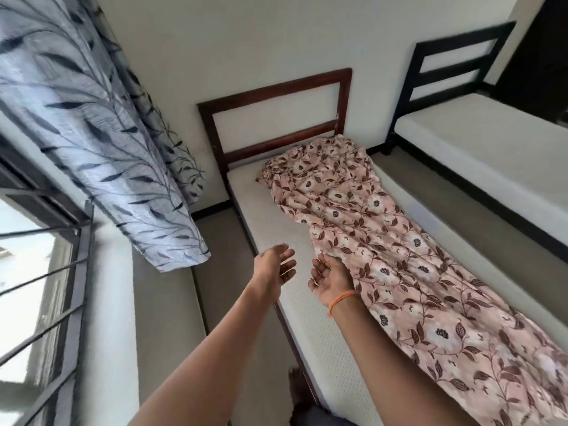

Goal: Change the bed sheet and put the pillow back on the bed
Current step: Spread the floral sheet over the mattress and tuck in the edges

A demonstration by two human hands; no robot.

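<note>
On the bare mattress (307,315), a floral bed sheet (384,250) lies bunched lengthwise, long axis running from the wooden headboard (276,118) toward the foot.
Right hand (330,279) touches the sheet's near edge, grip unclear; left hand (275,265) hovers beside it, fingers relaxed. Advice: grasp the edge with both hands and draw it sideways, evenly.

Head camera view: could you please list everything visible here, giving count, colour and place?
Floral bed sheet: one, pink with brown leaves, bunched lengthwise on the near mattress.
Bare mattress: one, white, on the near bed.
Wooden headboard: one, reddish brown, against the wall.
Second bed: one, dark frame, white mattress, far right.
Leaf-print curtain: one, pale blue, left.
Barred window: one, dark, lower left.
Thread wristband: one, orange, right wrist.
Hands: left hand open above mattress edge; right hand open at the sheet's edge.
</note>
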